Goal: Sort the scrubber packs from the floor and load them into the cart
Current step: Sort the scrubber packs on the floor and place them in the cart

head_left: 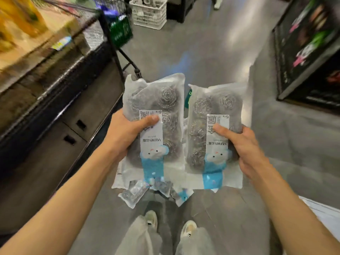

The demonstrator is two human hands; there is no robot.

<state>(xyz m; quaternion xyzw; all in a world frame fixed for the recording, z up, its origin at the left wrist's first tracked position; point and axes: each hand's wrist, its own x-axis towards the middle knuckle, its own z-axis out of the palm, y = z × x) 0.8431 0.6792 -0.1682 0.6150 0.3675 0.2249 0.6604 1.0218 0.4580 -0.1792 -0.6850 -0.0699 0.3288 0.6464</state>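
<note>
**Two scrubber packs in hand, more on the floor**

Left hand [127, 134] wrapped round the left scrubber pack [156, 124], thumb pressed on its white label; fingers hidden behind. Right hand [244, 144] gripping the right scrubber pack [213, 135] the same way, thumb on the label, fingers curled round the far edge. Packs held side by side at waist height above the floor [211, 57], nearly touching. Labels upside down to the camera: "yunlei" plus characters too blurred to read, "6" near the top corner, a blue strip with a cartoon figure below. Inside each clear bag, coiled steel-wool balls, count not certain.

More packs on the floor [136, 192], partly hidden under the held pair, just ahead of two pale shoes [151, 218]. Further off, upper left, a dark-framed cart [117, 34] with a green basket; contents smeared by motion blur. White crate [149, 12] behind it, cut by the top edge. Shelf unit [55, 80] at left and display rack [309, 52] at right, goods unreadable.
</note>
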